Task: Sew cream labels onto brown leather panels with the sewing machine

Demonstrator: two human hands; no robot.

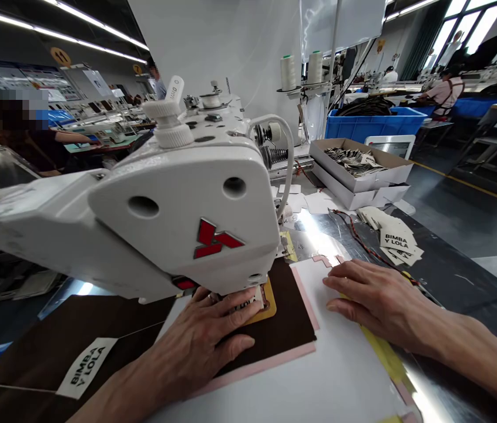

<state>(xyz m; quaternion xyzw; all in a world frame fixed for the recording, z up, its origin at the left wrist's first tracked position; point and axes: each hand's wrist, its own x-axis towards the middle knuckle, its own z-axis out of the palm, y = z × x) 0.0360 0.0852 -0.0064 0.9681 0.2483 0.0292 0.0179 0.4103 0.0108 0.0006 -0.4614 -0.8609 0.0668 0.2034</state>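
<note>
My left hand (213, 335) lies flat with fingers spread, pressing on a cream printed label (254, 298) and the dark brown fabric panel (290, 317) beneath it. A yellow frame (269, 305) surrounds that label, partly hidden by my fingers and the white sewing machine head (187, 211) above. The needle is out of sight. My right hand (372, 296) rests, fingers loosely extended and holding nothing, on the right side of the white template board (332, 364). Pink strips (305, 294) border the panel. Another label (86, 367) lies on brown fabric (23, 352) at left, with thread running from it.
Loose labels (396, 238) are spread on the dark table at right, beside a braided cord (363, 241). Behind them stands a cardboard box (363, 182) of labels and a blue crate (374, 124). Thread cones (288, 73) stand behind the machine. Other people work farther off.
</note>
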